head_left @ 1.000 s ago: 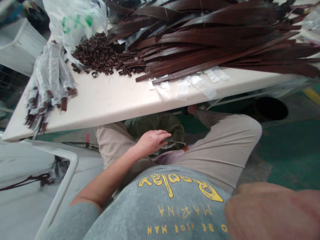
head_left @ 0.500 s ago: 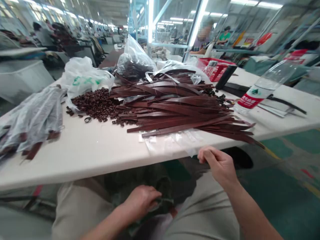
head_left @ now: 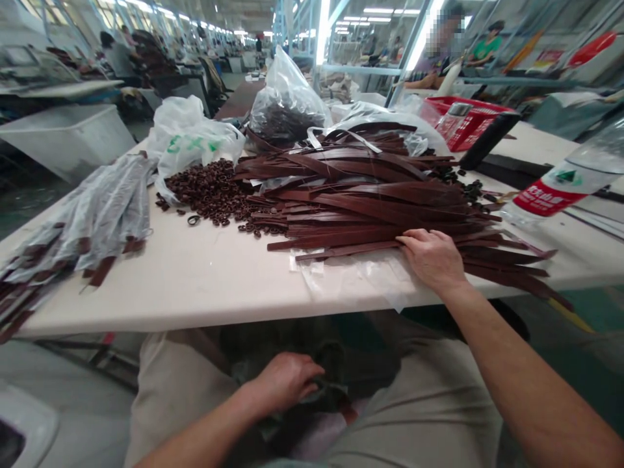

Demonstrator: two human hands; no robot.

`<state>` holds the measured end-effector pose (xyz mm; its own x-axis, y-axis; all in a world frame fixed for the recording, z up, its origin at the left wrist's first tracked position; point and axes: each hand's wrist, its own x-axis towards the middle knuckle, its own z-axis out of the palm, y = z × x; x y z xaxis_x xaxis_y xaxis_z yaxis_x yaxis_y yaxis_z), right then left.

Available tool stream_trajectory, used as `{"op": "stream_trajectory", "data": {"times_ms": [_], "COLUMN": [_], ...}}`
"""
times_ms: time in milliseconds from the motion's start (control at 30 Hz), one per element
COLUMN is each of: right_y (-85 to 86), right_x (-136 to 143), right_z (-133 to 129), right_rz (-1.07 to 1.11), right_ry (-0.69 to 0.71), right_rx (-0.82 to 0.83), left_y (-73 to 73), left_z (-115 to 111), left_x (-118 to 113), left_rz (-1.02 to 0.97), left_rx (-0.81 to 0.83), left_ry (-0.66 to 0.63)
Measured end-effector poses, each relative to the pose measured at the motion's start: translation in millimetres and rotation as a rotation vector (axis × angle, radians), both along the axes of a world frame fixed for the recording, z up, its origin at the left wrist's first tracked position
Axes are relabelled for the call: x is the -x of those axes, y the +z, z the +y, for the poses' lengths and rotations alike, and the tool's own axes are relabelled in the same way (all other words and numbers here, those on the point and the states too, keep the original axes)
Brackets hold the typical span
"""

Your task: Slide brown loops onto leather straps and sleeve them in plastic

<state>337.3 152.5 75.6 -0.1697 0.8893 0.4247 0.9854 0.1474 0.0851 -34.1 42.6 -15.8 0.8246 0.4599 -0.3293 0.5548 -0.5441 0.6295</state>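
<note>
My right hand (head_left: 433,260) reaches over the table's front edge to a pile of long dark-brown straps (head_left: 351,169), which look like leather. Its fingers are closed at the front strap (head_left: 351,250), thumb and fingertips on its edge; the palm hides part of it. Clear plastic sleeves (head_left: 361,276) lie under the front straps, just left of that hand. Below the table, above my lap, my left hand (head_left: 287,380) has curled fingers; whatever is in them I cannot make out. Small brown loops (head_left: 209,192) are heaped left of the straps.
Plastic-wrapped straps (head_left: 112,208) lie at the table's left. White (head_left: 195,140) and clear bags (head_left: 287,97) stand behind the heap. A water bottle (head_left: 556,188), black loops (head_left: 470,188) and a red basket (head_left: 468,120) are on the right. People work in the background.
My right hand has moved from the table's front edge up and forward onto the front straps. My left hand stays low over my lap. The view has shifted slightly left.
</note>
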Motion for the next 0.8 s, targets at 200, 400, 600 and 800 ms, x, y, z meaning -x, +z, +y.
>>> {"op": "stream_trajectory", "data": {"times_ms": [200, 400, 600, 800], "right_y": [23.7, 57.8, 58.0, 45.8], "right_x": [4.6, 45.6, 89.2, 95.8], "right_z": [-14.9, -109.3, -200.7, -238.3], "right_rz": [-0.058, 0.012, 0.516, 0.849], "right_ry": [0.029, 0.245, 0.288, 0.074], "right_rx": [-0.057, -0.151, 0.19, 0.623], "left_y": [-4.1, 18.4, 66.2, 83.9], "left_z": [-1.2, -3.4, -10.9, -11.2], "left_x": [-1.1, -4.3, -11.9, 2.0], "left_rz": [-0.062, -0.31, -0.82, -0.929], "left_rx": [0.044, 0.419, 0.921, 0.797], "left_ry": [0.026, 0.299, 0.485, 0.731]}}
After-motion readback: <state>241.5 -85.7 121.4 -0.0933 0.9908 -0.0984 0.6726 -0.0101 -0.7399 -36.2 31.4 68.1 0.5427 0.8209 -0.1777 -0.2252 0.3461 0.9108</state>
